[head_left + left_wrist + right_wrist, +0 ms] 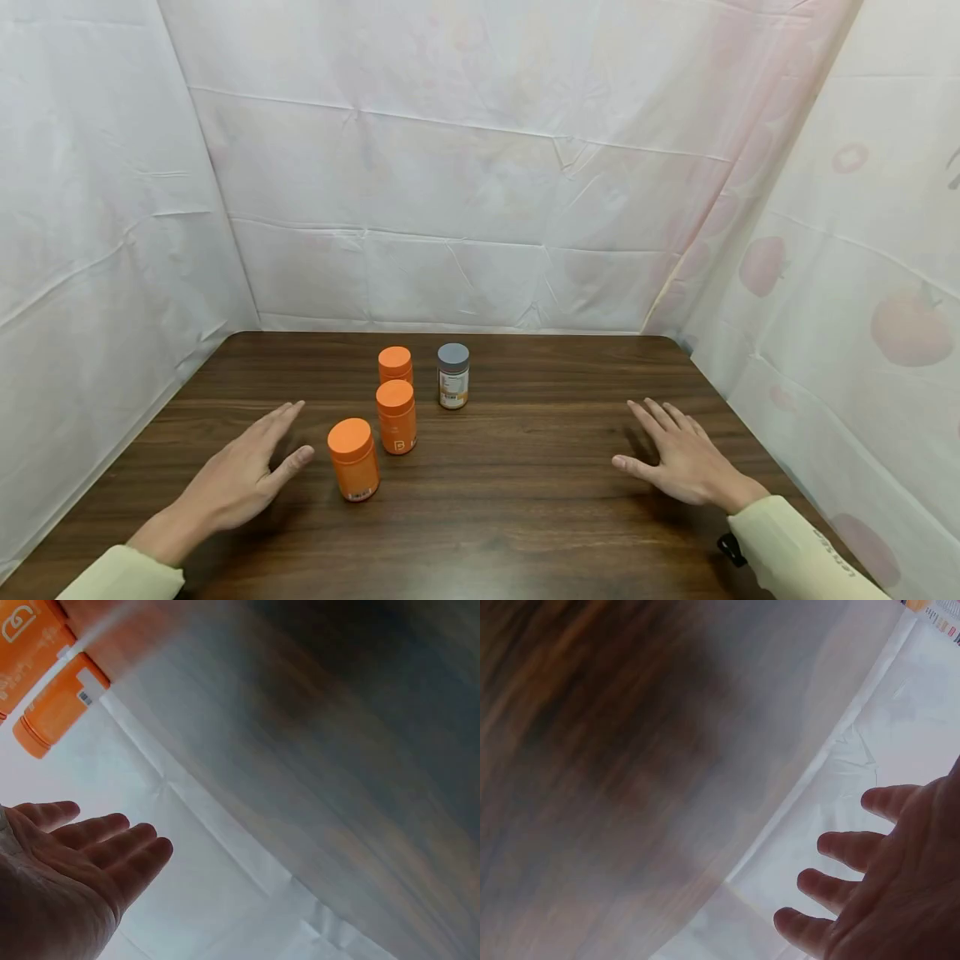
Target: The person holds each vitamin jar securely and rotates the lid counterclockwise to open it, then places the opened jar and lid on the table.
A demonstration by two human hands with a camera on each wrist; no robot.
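Observation:
My left hand [236, 475] hovers over the left part of the table, fingers extended and thumb apart, holding nothing. Just right of its thumb stands an orange bottle [354, 467] with an orange cap. Behind that one stand a second orange bottle [397, 421] and a third orange bottle [395, 365], the third partly hidden. A white-labelled bottle with a grey cap [453, 377] stands to their right. Far to the right, my right hand [682, 458] is spread with its fingers straight and holds nothing. The left wrist view shows two orange bottles [56, 709] beyond the fingers.
All the bottles stand upright on a dark wood-grain table [510, 500]. Pale creased sheets hang behind it [450, 183] and on both sides; the right sheet [847, 333] has faded fruit prints. A small black object [731, 550] shows at the right cuff.

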